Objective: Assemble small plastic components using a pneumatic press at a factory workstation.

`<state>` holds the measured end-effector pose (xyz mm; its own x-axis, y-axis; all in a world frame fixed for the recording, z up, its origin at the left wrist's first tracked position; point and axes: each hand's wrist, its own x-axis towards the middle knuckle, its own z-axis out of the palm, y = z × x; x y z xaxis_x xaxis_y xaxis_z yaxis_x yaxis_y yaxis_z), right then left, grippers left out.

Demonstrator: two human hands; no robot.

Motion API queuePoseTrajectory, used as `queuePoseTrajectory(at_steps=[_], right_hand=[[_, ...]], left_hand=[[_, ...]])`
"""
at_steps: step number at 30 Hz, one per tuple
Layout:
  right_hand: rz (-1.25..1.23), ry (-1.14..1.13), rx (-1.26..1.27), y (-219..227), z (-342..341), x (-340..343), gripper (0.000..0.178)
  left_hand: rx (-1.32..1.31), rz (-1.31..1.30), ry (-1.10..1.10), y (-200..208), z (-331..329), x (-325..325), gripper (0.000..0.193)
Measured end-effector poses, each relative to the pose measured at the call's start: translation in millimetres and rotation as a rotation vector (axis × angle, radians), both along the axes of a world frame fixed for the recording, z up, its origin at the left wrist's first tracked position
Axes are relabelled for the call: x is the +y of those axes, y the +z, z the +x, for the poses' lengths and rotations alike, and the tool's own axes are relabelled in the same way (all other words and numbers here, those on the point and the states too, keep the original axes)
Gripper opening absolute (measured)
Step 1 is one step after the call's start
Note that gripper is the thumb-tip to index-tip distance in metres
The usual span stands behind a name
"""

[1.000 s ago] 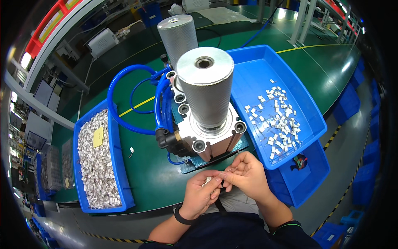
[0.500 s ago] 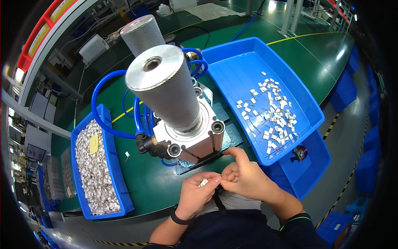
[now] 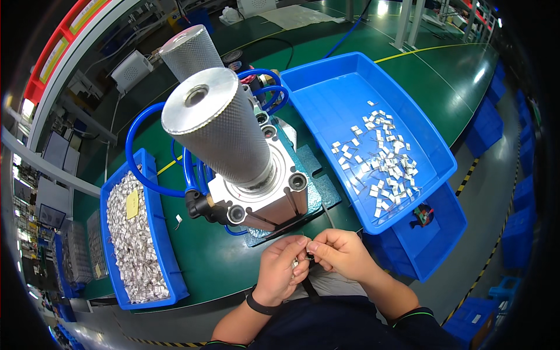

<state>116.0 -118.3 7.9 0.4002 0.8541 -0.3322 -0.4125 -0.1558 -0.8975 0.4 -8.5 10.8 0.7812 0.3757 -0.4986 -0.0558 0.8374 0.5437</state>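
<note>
My left hand (image 3: pixel 282 269) and my right hand (image 3: pixel 339 252) meet at the front edge of the green bench, fingertips together. Between them they pinch a small silvery part (image 3: pixel 304 255) with thin wire legs; more small parts seem cupped in the left palm. A black band circles my left wrist. Just beyond the fingers stands a pneumatic press (image 3: pixel 256 192) with a tall knurled metal cylinder (image 3: pixel 216 125) on a square metal block.
A blue bin (image 3: pixel 156 233) heaped with small silvery parts sits at the left. A large blue tray (image 3: pixel 315 87) at the right holds several scattered white parts, with another blue bin (image 3: pixel 443 233) below it. Blue air hoses (image 3: pixel 137 175) loop behind the press.
Both hands stay joined at the bench edge, fingers working the small part. The view has shifted, so the press now leans left and looks closer.
</note>
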Motion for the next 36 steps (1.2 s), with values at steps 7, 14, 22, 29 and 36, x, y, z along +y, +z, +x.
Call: queuePoseTrajectory(at_steps=[7, 14, 22, 29, 36], right_hand=[[0.132, -0.137, -0.183, -12, -9, 4, 0.014], [0.184, -0.198, -0.308, 4, -12, 4, 0.016], [0.080, -0.194, -0.057, 6, 1, 20, 0.015], [0.110, -0.236, -0.045, -2, 2, 28, 0.014], [0.096, -0.232, -0.043, 0, 4, 31, 0.013]], left_hand=[[0.029, 0.075, 0.074, 3, 8, -2, 0.012], [0.043, 0.006, 0.107, 12, 12, -3, 0.016], [0.092, 0.096, 0.052, 10, 12, 2, 0.016], [0.094, 0.130, 0.098, 6, 12, 2, 0.013], [0.065, 0.126, 0.108, 5, 14, 2, 0.017]])
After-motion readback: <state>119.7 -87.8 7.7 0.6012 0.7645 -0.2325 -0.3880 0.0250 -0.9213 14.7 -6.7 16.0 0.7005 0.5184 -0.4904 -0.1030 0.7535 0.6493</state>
